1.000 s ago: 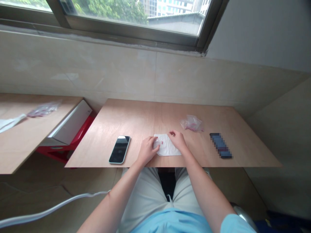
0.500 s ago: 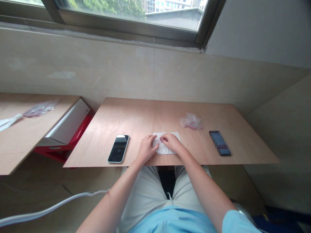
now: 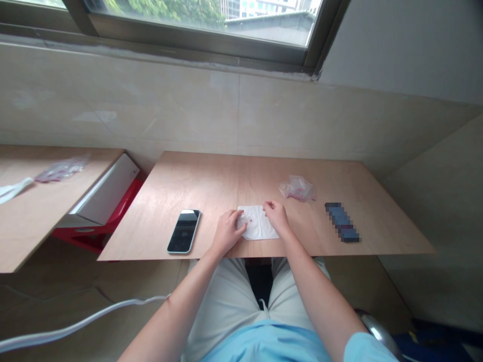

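Presently lying flat near front edge of pale wooden table [image 3: 226,181]: white, creased paper sheet [image 3: 263,230], bearing tiny pinkish-red piece [image 3: 251,220]. On its left, left hand [image 3: 226,230], thumb and fingers spread apart; on its right, right hand [image 3: 277,217], fingertips close together, cannot tell whether pinching anything. Farther right, dark oblong pixelated object [image 3: 343,222], too obscured for reading.

Table [image 3: 222,176], mid-frame: wood, smooth, faint sheen. Sheet [image 3: 261,229], centre, below the middle: matt, lightly creased; paper or cloth, cannot tell. Bag [image 3: 298,186], right of centre: clear plastic, crinkled, glossy. Phone [image 3: 183,232], left of centre: glossy screen. Wall [image 3: 169,110], upper half: smooth tile, soft sheen. Window frame [image 3: 199,38], top: dull metal look. Trousers [image 3: 217,299], bottom: matt cloth.
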`<action>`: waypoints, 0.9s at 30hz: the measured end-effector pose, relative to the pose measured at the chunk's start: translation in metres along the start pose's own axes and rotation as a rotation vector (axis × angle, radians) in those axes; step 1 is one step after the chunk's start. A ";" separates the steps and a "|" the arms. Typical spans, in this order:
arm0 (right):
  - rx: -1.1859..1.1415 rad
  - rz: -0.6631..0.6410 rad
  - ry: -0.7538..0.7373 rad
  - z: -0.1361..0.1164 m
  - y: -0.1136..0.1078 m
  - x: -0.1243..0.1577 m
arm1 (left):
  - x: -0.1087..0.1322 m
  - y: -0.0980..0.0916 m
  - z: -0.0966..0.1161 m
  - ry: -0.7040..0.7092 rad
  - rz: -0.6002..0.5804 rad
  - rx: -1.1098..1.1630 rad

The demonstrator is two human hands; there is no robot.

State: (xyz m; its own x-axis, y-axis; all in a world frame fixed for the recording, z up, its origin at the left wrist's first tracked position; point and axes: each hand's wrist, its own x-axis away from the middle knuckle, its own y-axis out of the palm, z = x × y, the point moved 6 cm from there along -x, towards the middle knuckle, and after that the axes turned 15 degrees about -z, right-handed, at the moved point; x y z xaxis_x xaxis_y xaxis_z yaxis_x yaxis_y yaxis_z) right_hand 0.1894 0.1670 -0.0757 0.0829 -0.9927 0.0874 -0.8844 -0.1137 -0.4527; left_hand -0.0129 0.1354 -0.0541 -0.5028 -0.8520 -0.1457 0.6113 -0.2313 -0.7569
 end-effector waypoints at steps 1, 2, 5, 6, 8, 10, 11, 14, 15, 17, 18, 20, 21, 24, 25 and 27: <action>0.004 -0.055 -0.025 -0.002 0.006 0.000 | 0.000 0.000 0.000 -0.001 0.000 0.000; 0.014 -0.109 -0.053 -0.005 0.011 0.001 | 0.000 0.000 0.000 -0.002 0.000 0.000; 0.095 -0.192 -0.104 -0.010 0.022 0.007 | 0.000 0.000 0.000 -0.003 0.009 0.000; 0.136 -0.195 -0.111 -0.010 0.023 0.009 | 0.000 0.000 0.000 -0.002 0.010 0.000; 0.228 -0.207 -0.126 -0.011 0.025 0.013 | 0.000 0.000 0.000 0.000 0.004 0.002; 0.315 -0.242 -0.155 -0.014 0.028 0.016 | 0.000 0.001 0.000 -0.002 0.001 0.002; 0.349 -0.253 -0.166 -0.016 0.030 0.017 | 0.000 0.001 0.000 -0.003 0.002 0.002; 0.407 -0.266 -0.187 -0.021 0.032 0.019 | 0.000 0.001 0.000 -0.003 0.007 -0.001; 0.407 -0.265 -0.196 -0.022 0.032 0.018 | 0.000 0.001 0.000 -0.002 0.007 -0.001; 0.352 -0.231 -0.207 -0.021 0.027 0.016 | 0.000 0.001 0.000 -0.004 0.009 -0.004; 0.292 -0.182 -0.197 -0.018 0.022 0.014 | 0.000 0.000 0.000 -0.006 0.009 -0.005; 0.124 -0.010 -0.121 -0.008 0.005 0.011 | 0.000 0.000 0.000 -0.007 0.006 -0.006; 0.038 0.091 -0.062 -0.001 -0.003 0.011 | 0.000 0.000 0.000 -0.006 0.004 -0.005; -0.104 0.170 0.020 0.008 -0.007 0.010 | 0.000 -0.001 0.002 -0.001 0.004 0.002; -0.101 0.095 -0.006 0.005 -0.001 0.009 | 0.000 -0.001 0.002 -0.001 0.008 0.005; -0.059 -0.066 -0.082 -0.003 0.013 0.008 | 0.000 -0.002 0.002 -0.001 0.014 0.014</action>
State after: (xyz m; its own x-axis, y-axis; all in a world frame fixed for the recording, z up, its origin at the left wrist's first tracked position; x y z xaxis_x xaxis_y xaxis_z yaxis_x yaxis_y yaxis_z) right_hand 0.1773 0.1574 -0.0778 0.1769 -0.9833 0.0418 -0.9011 -0.1789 -0.3950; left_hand -0.0131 0.1344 -0.0513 -0.4934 -0.8557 -0.1561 0.6273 -0.2257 -0.7454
